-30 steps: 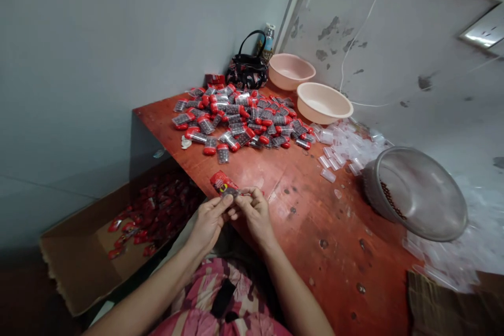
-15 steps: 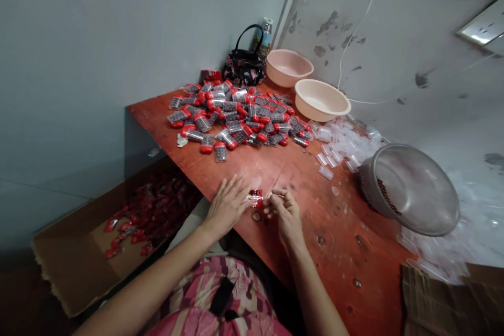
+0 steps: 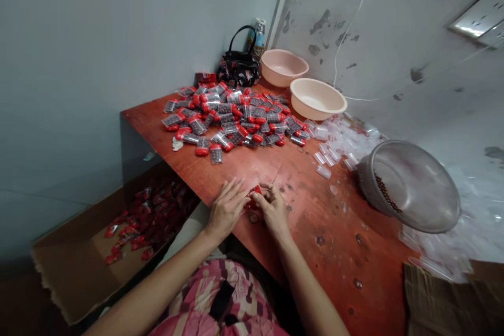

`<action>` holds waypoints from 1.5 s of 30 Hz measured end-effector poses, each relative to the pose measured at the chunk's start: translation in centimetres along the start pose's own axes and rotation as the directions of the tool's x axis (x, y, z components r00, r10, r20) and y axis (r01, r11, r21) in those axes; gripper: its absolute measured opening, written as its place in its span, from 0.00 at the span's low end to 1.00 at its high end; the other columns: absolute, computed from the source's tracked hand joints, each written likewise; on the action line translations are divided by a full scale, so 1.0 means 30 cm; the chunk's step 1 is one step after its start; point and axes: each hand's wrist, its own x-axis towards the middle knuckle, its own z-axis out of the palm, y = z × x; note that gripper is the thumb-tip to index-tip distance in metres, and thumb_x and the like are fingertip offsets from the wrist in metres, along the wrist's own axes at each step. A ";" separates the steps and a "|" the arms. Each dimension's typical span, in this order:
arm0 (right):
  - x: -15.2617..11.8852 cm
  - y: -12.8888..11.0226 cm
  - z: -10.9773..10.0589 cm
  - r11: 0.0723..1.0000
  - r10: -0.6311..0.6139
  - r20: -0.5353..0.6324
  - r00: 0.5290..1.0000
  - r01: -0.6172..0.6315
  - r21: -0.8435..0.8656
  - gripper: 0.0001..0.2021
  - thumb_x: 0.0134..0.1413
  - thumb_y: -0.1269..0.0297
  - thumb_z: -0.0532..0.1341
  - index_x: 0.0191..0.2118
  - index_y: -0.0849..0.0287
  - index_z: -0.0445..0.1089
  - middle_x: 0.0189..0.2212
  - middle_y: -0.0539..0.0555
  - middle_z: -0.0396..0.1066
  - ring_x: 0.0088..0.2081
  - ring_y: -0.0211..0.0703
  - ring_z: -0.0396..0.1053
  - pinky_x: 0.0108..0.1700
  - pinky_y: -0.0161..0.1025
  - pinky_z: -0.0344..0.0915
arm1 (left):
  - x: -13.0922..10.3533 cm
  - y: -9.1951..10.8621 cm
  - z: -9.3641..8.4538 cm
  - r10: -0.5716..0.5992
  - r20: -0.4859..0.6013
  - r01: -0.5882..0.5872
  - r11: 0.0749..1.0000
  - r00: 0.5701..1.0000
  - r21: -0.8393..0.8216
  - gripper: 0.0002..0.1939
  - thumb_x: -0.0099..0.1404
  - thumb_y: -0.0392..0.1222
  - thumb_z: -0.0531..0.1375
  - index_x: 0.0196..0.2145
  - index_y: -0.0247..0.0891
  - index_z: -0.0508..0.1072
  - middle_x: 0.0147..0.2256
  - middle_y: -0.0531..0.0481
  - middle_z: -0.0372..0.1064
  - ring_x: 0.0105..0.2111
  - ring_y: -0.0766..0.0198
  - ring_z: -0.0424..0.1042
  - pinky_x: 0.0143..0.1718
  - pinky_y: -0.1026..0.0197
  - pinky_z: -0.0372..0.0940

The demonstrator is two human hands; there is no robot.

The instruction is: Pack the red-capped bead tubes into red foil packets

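A small shiny red packet (image 3: 255, 190) is between my two hands, just above or on the table near its front edge. My left hand (image 3: 226, 211) lies low over the table, with its thumb and fingertips at the packet's left side. From the other side my right hand (image 3: 273, 211) pinches the packet between thumb and bent fingers. The fingers cover much of the packet. Beyond my hands lies a heap of clear plastic containers with red ends and dark contents (image 3: 237, 110).
An open cardboard box (image 3: 66, 273) of red packets sits low on the left. Two pale basins (image 3: 318, 100) and a black handbag (image 3: 238, 71) stand at the back. Clear plastic tubes (image 3: 342, 139) and a tilted grey basin with brown beads (image 3: 417, 186) are on the right.
My right hand has moved left onto the red packet and now grips it. The packet has tilted and is more covered by fingers. The view has shifted slightly.
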 end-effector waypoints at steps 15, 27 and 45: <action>0.281 -0.125 0.257 0.694 -0.028 0.406 0.913 0.311 -0.650 0.14 0.50 0.54 0.57 0.27 0.61 0.69 0.22 0.53 0.69 0.27 0.41 0.66 0.28 0.34 0.57 | -0.021 -0.073 -0.203 -0.562 0.335 0.639 0.525 0.756 -0.561 0.13 0.49 0.48 0.63 0.16 0.35 0.74 0.16 0.53 0.68 0.20 0.65 0.65 0.23 0.66 0.58; 0.320 -0.058 0.318 0.701 -0.050 0.245 0.968 0.209 -0.682 0.10 0.46 0.58 0.58 0.29 0.61 0.67 0.20 0.51 0.70 0.23 0.39 0.66 0.25 0.33 0.59 | -0.036 -0.113 -0.246 -0.845 0.300 0.411 -0.107 0.443 -0.906 0.08 0.46 0.37 0.67 0.21 0.31 0.72 0.20 0.49 0.71 0.22 0.68 0.69 0.27 0.65 0.67; -0.144 0.033 0.197 0.969 -0.015 0.060 0.998 0.029 -0.247 0.09 0.48 0.60 0.61 0.34 0.58 0.63 0.27 0.50 0.68 0.25 0.36 0.65 0.26 0.32 0.62 | 0.034 0.027 -0.160 -0.799 0.309 0.188 -0.246 0.516 -0.951 0.05 0.49 0.33 0.65 0.23 0.31 0.71 0.22 0.51 0.70 0.22 0.69 0.69 0.27 0.67 0.66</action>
